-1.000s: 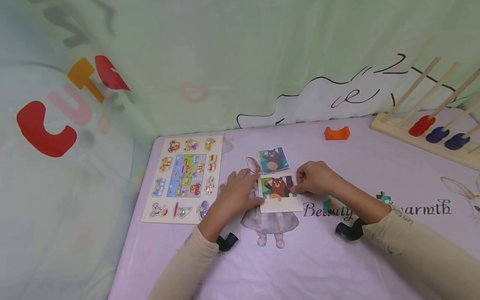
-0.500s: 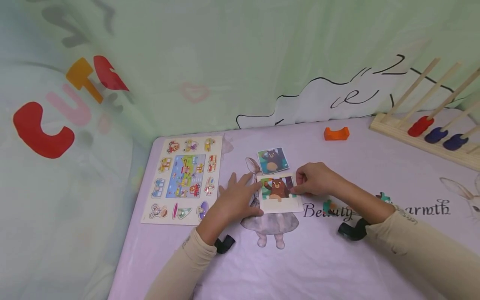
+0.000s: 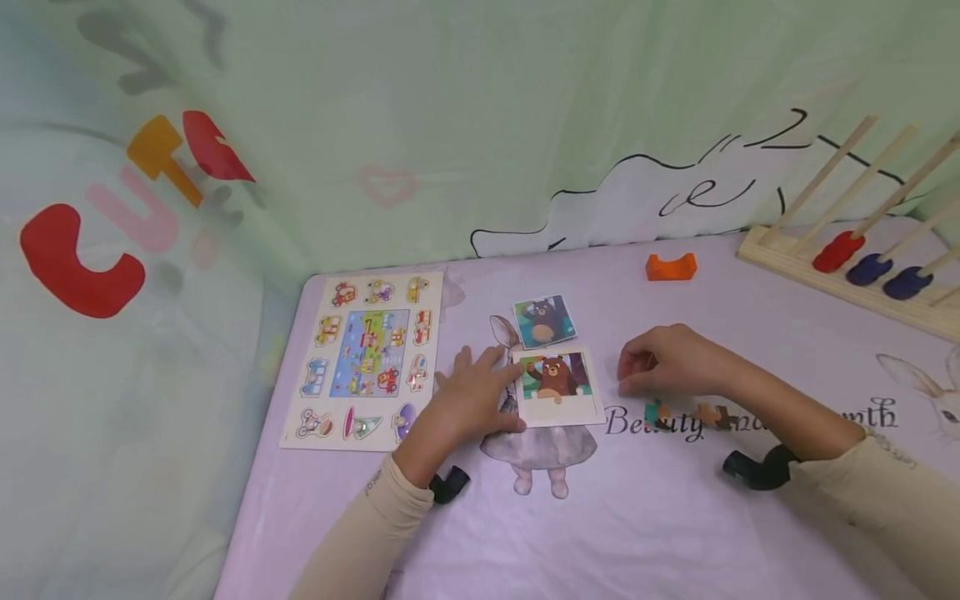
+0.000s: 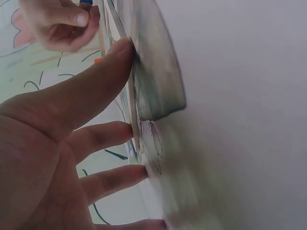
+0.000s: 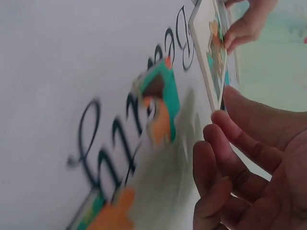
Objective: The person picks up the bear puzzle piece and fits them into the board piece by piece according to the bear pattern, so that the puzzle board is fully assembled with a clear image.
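Note:
A white picture puzzle board (image 3: 558,412) lies mid-table, its upper part filled with a brown bear picture and its lower strip bare. My left hand (image 3: 468,404) rests at the board's left edge, fingers spread; the left wrist view shows the thumb (image 4: 103,86) against that edge. To the right of the board hovers my right hand (image 3: 667,362), fingers loosely bent and nothing visible in them. Close below it lie a teal and orange jigsaw piece (image 3: 657,414) and a brown and orange jigsaw piece (image 3: 718,415). Above the board is a bear picture card (image 3: 543,322).
At the left lies a wooden knob puzzle (image 3: 303,425) with vehicle shapes. An orange block (image 3: 671,267) sits near the back edge. The wooden bead rack (image 3: 787,260) with upright rods stands at the back right. Black curved parts (image 3: 756,469) show near both wrists.
My right hand has left the board's right edge and moved right, over the loose jigsaw pieces. The left hand shifted slightly down the left edge earlier and now stays there.

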A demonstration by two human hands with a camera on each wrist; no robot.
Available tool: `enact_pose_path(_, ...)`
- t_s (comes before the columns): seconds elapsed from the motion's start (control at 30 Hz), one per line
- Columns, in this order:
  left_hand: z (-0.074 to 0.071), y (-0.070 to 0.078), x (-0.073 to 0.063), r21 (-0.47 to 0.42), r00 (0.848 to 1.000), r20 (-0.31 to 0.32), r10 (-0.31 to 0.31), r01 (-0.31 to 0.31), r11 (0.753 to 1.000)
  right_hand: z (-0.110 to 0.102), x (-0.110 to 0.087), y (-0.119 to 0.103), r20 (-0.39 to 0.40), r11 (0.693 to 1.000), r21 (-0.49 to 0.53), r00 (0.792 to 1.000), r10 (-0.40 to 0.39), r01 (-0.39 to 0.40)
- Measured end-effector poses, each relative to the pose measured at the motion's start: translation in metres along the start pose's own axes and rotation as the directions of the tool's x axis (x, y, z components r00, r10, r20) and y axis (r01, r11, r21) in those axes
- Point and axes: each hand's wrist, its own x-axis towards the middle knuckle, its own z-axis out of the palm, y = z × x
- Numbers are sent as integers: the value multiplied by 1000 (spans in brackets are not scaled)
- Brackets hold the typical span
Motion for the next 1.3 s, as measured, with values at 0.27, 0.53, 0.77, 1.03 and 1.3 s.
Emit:
enact_pose_path(0.27,-3,0,-2,1,1000,7,-6,6,1000,-6,-17,11,2,999,-40,1000,6,-6)
enact_pose_path(0.53,-2,-1,-1,9,1000,7,-1,1,1000,-2,-28,19,30,999,-44,999,21,-20)
enact_pose_path(0.77,1,-2,0,8,1000,6,2,-2,1000,3,-32,24,12,999,-47,1000,-6,7)
enact_pose_path(1.03,1,-1,2,10,1000,5,6,-6,1000,5,-31,26,-4,999,-47,1000,-13,13)
enact_pose_path(1.3,2,-1,2,17,1000,13,-6,6,1000,6,-29,26,0,999,-40,1000,-10,10)
